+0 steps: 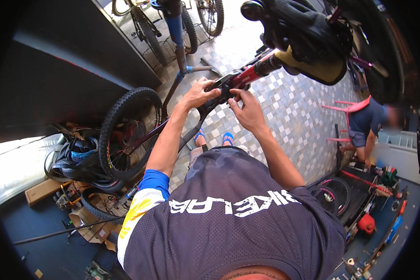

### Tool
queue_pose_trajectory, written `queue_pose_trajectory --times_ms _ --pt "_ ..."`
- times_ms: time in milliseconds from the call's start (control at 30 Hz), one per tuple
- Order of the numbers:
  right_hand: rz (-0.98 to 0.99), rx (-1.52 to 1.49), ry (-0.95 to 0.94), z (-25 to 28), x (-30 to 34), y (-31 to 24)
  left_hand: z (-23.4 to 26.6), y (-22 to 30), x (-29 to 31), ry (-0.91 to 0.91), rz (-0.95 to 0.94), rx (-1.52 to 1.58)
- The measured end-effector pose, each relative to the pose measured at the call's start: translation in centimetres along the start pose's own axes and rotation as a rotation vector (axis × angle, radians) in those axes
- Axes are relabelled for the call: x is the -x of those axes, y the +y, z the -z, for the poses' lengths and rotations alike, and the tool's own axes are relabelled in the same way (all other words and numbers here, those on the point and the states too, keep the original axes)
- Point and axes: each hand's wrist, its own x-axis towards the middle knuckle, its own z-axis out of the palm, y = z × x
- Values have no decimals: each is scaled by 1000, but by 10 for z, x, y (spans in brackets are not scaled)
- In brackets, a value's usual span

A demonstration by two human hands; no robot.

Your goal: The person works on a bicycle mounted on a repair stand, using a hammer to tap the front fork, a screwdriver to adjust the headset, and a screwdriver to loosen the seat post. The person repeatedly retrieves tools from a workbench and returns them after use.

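Note:
A mountain bike (pixel 252 77) with a dark frame and a red section is held up in front of me, tilted. My left hand (pixel 200 94) grips the frame around its dark middle joint, fingers over the top and thumb toward the right. My right hand (pixel 248 110) is at the right side of the same joint. Its thumb and forefinger are bent together against it, and anything between them is too small to make out. The knobby rear wheel (pixel 108 135) hangs at the left. The black saddle (pixel 319 70) sticks out at the upper right.
A blue stand post (pixel 175 35) rises beyond the bike. More bicycles (pixel 144 32) stand at the far left. At the right, a person (pixel 364 123) bends beside a red chair (pixel 354 106), near a tool-covered bench (pixel 373 196). Tyres, bags and a cardboard box (pixel 41 190) crowd the left.

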Motion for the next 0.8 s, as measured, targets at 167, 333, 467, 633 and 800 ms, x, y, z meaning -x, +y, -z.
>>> queue_pose_trajectory --times_ms 167,333,467,633,800 --pt "-1 21 110 -25 11 1 7 -11 -7 -69 -30 13" --pt "-31 38 175 -35 11 1 2 -13 -9 -51 -84 -9" --pt "-81 44 179 -36 13 -6 -5 -19 -9 7 -112 4" --pt "-104 35 207 -39 12 -7 -17 -31 -6 140 -159 18" --pt "-112 47 187 -47 15 -1 -40 -23 5 321 -241 124"
